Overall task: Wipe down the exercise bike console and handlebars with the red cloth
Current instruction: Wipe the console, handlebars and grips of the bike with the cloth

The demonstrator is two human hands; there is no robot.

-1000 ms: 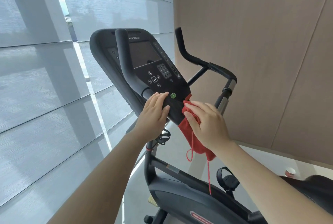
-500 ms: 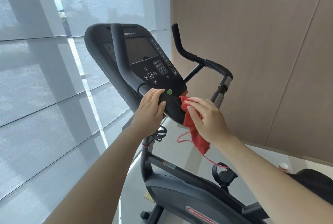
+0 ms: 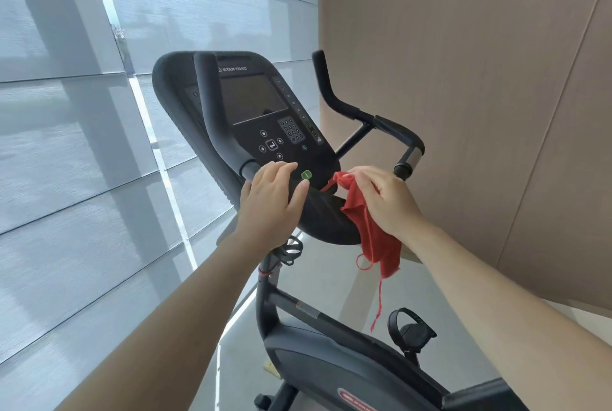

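The black console (image 3: 255, 102) of the exercise bike tilts toward me, with a dark screen, a keypad and a green button (image 3: 306, 175). My left hand (image 3: 270, 203) lies flat on the console's lower left edge, fingers together, at the foot of the left handlebar (image 3: 212, 112). My right hand (image 3: 385, 198) grips the red cloth (image 3: 367, 232) at the console's lower right corner. The cloth hangs down with loose threads trailing. The right handlebar (image 3: 361, 112) rises behind that hand.
Grey window blinds (image 3: 82, 145) fill the left side. A brown panelled wall (image 3: 480, 79) stands close on the right. Below are the bike frame (image 3: 331, 361), a pedal with a strap (image 3: 412, 331) and the pale floor.
My right hand has shifted the red cloth slightly right along the console's lower edge, off the front face to the corner. My left hand stays on the console. The view has swung a little.
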